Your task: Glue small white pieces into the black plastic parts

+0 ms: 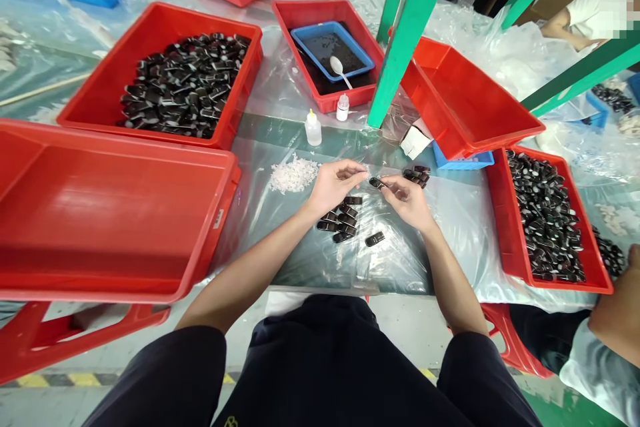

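My left hand (341,181) is closed in a pinch, with a tiny whitish piece at its fingertips, too small to make out clearly. Just beside it, my right hand (406,197) grips a small glossy black plastic part (376,183) between thumb and fingers. Below my left hand lies a cluster of similar black parts (345,219), and a single black part (375,239) sits apart nearer the table edge. Several more black parts (418,175) rest behind my right hand. To the left is a pile of small whitish pieces (294,175).
Red bins of black parts stand left (103,107) and right (493,213). An upturned-looking red bin (120,213) fills the near left. Behind are a dropper bottle (313,130), a smaller bottle (343,109), a white spoon (337,66) and a green post (400,53). Other people are at right.
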Motion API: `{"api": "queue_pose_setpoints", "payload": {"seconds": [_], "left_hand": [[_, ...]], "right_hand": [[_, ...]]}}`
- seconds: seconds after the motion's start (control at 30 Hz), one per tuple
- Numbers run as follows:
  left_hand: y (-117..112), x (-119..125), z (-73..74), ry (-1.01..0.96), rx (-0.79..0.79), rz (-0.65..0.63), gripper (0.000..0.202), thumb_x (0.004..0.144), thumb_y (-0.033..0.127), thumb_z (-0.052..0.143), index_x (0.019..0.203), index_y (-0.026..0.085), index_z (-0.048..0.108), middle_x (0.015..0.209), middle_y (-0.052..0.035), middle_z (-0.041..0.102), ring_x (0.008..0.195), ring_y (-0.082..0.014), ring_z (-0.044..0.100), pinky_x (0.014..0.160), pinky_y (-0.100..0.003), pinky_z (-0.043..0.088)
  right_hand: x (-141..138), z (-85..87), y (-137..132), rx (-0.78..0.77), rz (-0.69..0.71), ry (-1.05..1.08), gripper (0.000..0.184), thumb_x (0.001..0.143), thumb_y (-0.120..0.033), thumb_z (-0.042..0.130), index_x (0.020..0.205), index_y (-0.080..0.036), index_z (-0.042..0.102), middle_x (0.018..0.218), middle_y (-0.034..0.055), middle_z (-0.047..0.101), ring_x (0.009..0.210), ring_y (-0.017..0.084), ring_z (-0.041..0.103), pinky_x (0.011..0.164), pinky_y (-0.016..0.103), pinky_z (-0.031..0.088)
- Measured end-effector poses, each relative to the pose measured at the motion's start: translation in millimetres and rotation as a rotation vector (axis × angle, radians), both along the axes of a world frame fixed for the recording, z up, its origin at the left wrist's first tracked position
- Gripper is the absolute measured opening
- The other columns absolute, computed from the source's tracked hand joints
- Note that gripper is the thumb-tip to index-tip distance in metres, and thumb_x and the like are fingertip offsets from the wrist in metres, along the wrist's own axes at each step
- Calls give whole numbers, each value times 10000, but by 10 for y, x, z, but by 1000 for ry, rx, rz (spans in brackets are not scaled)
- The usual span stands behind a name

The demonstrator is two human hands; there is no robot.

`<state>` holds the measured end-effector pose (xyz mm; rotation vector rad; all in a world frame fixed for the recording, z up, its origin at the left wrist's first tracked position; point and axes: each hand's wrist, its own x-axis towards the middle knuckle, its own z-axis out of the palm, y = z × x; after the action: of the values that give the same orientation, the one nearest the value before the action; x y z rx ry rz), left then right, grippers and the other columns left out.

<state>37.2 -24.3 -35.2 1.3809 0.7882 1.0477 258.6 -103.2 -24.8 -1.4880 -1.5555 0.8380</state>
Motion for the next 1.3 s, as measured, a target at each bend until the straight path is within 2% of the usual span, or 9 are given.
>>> {"api": "queue_pose_setpoints", "payload": {"seconds": [0.17, 0.33, 0.53, 0.63, 0.83, 0.93, 1.13, 1.3], "left_hand": [[-8, 5, -13, 3, 23, -56, 260, 887, 443, 892, 993, 206, 876, 912, -57, 845, 708, -161, 747, 690, -309, 611], [9, 18, -44, -28, -30, -139, 343, 870, 503, 919, 981, 189, 837, 879, -53, 818, 766, -176, 749, 769, -334, 615], [14, 3, -10, -23, -57, -162, 410, 843, 561, 942, 939, 186, 809, 1005, -72, 825, 946, -203, 731, 913, -357, 583], [5, -5, 14, 0, -97, -204, 419, 840, 567, 937, 946, 185, 804, 1025, -71, 812, 973, -213, 720, 968, -380, 567], [-7, -20, 77, 11, -178, -241, 468, 781, 591, 964, 920, 183, 782, 936, -46, 777, 888, -193, 696, 923, -365, 551], [-8, -31, 114, 0, -223, -272, 474, 796, 604, 956, 927, 190, 767, 860, -28, 750, 829, -182, 690, 902, -365, 561], [3, -43, 120, 38, -191, -274, 466, 787, 596, 960, 914, 191, 766, 922, -42, 767, 868, -191, 712, 909, -370, 566], [7, -44, 95, 53, -175, -272, 447, 787, 570, 954, 917, 187, 765, 881, -32, 753, 833, -181, 703, 871, -357, 569]], "right_hand": [[26, -25, 7, -21, -7, 43, 508, 983, -665, 755, 1171, -199, 827, 923, 50, 782, 656, 148, 558, 575, 308, 411], [29, -43, 8, -6, 14, 41, 544, 1007, -701, 724, 1197, -200, 821, 1032, 81, 814, 711, 166, 621, 629, 329, 466], [41, -64, 19, 13, 29, 35, 560, 1025, -727, 707, 1208, -210, 818, 1075, 94, 816, 741, 181, 632, 665, 349, 508], [43, -55, 17, 24, 39, 23, 547, 1036, -717, 702, 1208, -213, 823, 1061, 91, 816, 738, 183, 634, 664, 350, 503], [29, -30, 3, 25, 66, 6, 532, 1046, -703, 701, 1217, -218, 840, 1050, 88, 823, 721, 182, 632, 650, 347, 490], [29, -33, 5, 23, 62, 27, 534, 1050, -711, 694, 1215, -224, 837, 1003, 77, 812, 712, 185, 634, 653, 348, 502], [36, -25, 9, 28, 65, 17, 492, 1054, -663, 704, 1208, -217, 848, 1080, 90, 840, 698, 176, 620, 648, 351, 492], [19, 9, -4, 46, 71, -18, 454, 1073, -628, 691, 1196, -226, 862, 1078, 96, 837, 736, 191, 635, 645, 347, 480]]}}
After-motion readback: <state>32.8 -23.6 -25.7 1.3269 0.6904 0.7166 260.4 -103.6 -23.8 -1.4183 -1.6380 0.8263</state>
